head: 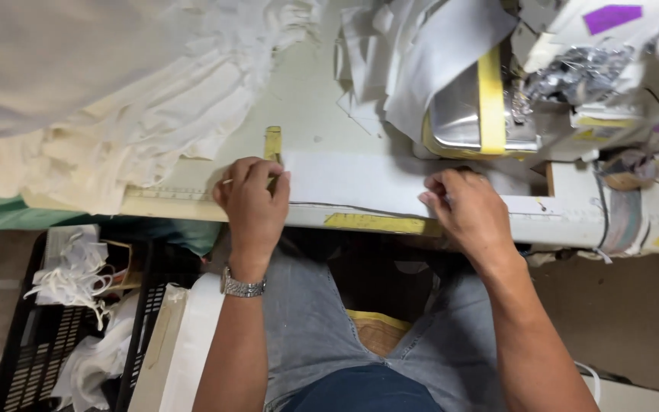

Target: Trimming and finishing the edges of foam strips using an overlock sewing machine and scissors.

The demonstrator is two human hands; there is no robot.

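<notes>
A white rectangular strip of fabric [356, 181] lies flat along the near edge of the sewing table [310, 114]. My left hand [253, 202], with a metal wristwatch [242, 288] on its wrist, pinches the strip's left end beside a yellow tape marker [272, 143]. My right hand [467, 212] grips the strip's right end, fingers curled over its edge. The sewing machine [490, 114], with a metal plate and yellow tape band, stands just beyond my right hand.
A big pile of cream fabric [101, 99] covers the table's left. More white cut pieces [413, 53] lie near the machine. A black crate [47, 336] with white cloth scraps stands on the floor at left. My legs in jeans are under the table.
</notes>
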